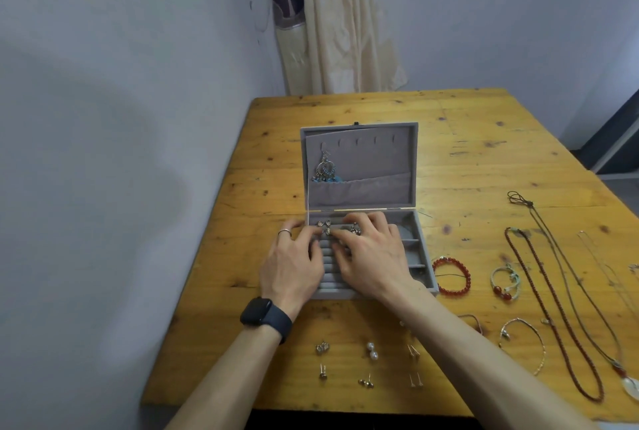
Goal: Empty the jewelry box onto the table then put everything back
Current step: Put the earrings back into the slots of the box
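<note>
A watch (266,316) sits on the left wrist; the left hand (294,258) lies over the left edge of the open grey jewelry box (366,161), its bent fingers touching the rings (324,226) in the padded rows, though whether it pinches one cannot be told; a dangling earring (325,168) hangs inside the raised lid; the right hand (375,257) curls over the same rows, its grip also unclear; small earrings (372,351) lie on the wooden table (466,139) in front of the box; a red bracelet (451,276) lies just beside the box's right wall; long necklaces (553,308) stretch further right.
</note>
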